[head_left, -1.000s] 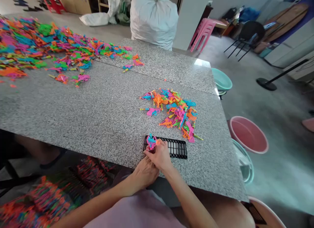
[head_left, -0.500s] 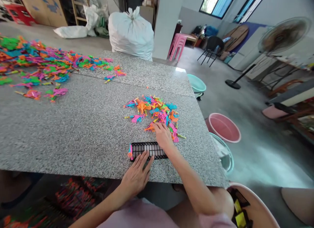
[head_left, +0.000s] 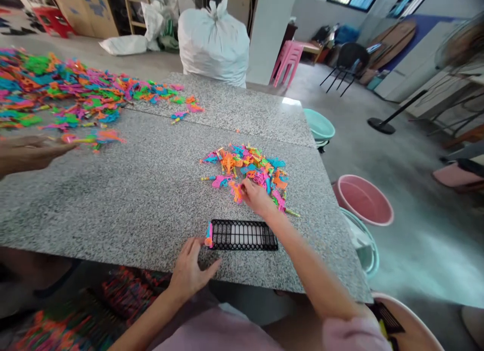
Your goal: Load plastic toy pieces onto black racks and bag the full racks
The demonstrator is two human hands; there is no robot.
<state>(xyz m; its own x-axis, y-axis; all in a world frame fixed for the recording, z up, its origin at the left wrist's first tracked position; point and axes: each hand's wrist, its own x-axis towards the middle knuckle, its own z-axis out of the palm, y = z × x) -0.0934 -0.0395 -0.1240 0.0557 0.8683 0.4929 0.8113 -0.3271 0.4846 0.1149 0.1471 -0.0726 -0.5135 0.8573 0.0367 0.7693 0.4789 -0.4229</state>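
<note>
A black plastic grid rack (head_left: 244,235) lies near the table's front edge. At its left end stands a pink and blue toy gun (head_left: 208,235) with an orange tip. My left hand (head_left: 189,270) is open beside that end, thumb and fingers apart, fingertips close to the toy gun. My right hand (head_left: 259,195) reaches to the near side of a small pile of colourful toy guns (head_left: 247,162). Its fingers are pinched on an orange toy gun (head_left: 236,191), partly hidden by the fingertips. A pink toy gun (head_left: 221,180) lies just left of the pile.
Another person's hand (head_left: 36,153) reaches in from the left near a large heap of toy guns (head_left: 83,86). A tied white sack (head_left: 214,43) stands behind the granite table (head_left: 151,189). Pink (head_left: 363,199) and teal basins (head_left: 319,124) are on the right.
My left hand has slid off the rack's middle to its left end. My right hand has closed on the orange toy gun. Another person's hand has appeared at the left.
</note>
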